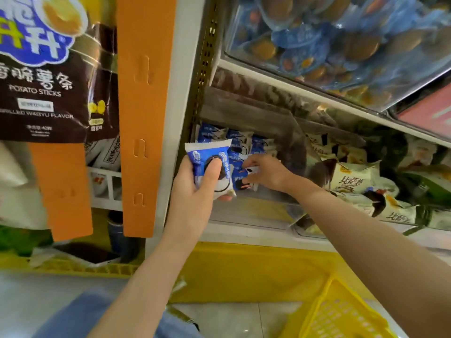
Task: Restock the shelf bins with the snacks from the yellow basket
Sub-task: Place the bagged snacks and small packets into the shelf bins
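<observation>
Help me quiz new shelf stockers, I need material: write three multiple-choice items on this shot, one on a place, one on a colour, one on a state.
1. Where does the yellow basket sit?
A) on the top shelf
B) at the lower right, below the shelf
C) hung on the orange strip

2. What colour is the snack pack in the left hand?
A) green
B) red
C) blue and white

3. What is the left hand doing?
A) hanging empty
B) gripping the pack, thumb across its front
C) pressing flat on the basket rim

Answers:
1 B, the basket shows in the bottom right corner, under the shelf edge.
2 C, its wrapper is blue above and white below.
3 B, the fingers curl behind the pack and the thumb lies on its front.
</observation>
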`<action>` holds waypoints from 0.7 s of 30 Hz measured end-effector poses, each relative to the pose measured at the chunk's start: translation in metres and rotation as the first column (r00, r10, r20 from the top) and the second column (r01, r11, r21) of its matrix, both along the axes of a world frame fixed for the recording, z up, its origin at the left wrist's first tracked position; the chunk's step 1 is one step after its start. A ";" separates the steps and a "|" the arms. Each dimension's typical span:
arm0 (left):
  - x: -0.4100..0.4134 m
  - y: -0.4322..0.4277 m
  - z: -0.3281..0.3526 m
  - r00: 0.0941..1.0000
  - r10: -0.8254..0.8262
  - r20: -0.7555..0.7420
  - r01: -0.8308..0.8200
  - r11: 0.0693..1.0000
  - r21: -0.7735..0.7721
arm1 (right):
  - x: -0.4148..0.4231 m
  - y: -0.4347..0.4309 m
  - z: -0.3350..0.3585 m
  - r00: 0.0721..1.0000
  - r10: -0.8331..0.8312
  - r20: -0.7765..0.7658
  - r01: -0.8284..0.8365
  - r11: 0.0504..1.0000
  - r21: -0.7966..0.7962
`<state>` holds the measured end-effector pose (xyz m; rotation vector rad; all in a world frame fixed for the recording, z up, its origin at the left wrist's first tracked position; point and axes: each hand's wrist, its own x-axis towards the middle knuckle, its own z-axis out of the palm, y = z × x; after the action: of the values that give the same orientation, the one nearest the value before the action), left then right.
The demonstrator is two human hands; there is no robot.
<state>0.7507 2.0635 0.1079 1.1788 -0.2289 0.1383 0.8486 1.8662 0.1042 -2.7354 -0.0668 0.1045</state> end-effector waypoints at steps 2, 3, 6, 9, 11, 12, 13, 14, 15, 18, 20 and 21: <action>0.000 -0.005 0.000 1.000 -0.008 0.010 0.008 1.000 0.012 | 0.003 0.000 -0.005 0.999 0.009 0.043 -0.009 1.000 0.006; 0.000 -0.007 -0.001 1.000 -0.017 0.005 0.017 1.000 0.013 | 0.004 -0.001 -0.007 0.999 0.016 0.049 -0.016 1.000 0.012; 0.001 -0.012 -0.003 1.000 -0.024 -0.005 0.025 0.998 0.057 | 0.006 -0.004 -0.007 0.997 0.056 0.059 -0.053 0.997 -0.051; 0.000 -0.012 -0.003 0.998 -0.052 -0.028 0.054 0.996 0.072 | 0.004 -0.007 -0.003 0.997 0.070 0.041 -0.064 0.990 -0.127; -0.002 -0.012 -0.002 0.995 -0.078 -0.056 0.082 0.994 0.072 | -0.005 -0.005 0.005 0.993 0.030 0.114 -0.019 0.996 -0.090; -0.002 -0.013 -0.003 0.992 -0.098 -0.078 0.103 0.992 0.068 | -0.013 -0.002 0.010 0.979 0.007 0.204 0.001 0.999 -0.041; -0.002 -0.014 -0.004 0.987 -0.121 -0.106 0.128 0.990 0.065 | -0.023 0.001 0.016 0.954 -0.025 0.300 0.014 0.999 0.039; -0.002 -0.015 -0.005 0.979 -0.146 -0.138 0.155 0.987 0.052 | -0.034 0.006 0.021 0.930 -0.067 0.361 0.017 0.990 0.141; -0.002 -0.016 -0.005 0.969 -0.175 -0.172 0.182 0.983 0.023 | -0.047 0.011 0.028 0.923 -0.107 0.369 0.013 0.969 0.248; -0.006 -0.018 -0.004 0.940 -0.260 -0.220 0.261 0.965 -0.025 | -0.086 0.021 0.040 0.977 -0.074 0.202 -0.031 0.882 0.471; -0.010 -0.018 -0.004 0.927 -0.318 -0.199 0.334 0.941 0.052 | -0.109 0.025 0.042 0.996 0.011 0.089 -0.055 0.857 0.512; -0.013 -0.019 -0.004 0.918 -0.350 -0.187 0.372 0.923 0.097 | -0.117 0.026 0.043 0.998 0.030 0.055 -0.055 0.845 0.532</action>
<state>0.7376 2.0445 0.1041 1.2512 -0.3083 -0.3055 0.7318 1.8919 0.1473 -2.1748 -0.1460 0.0290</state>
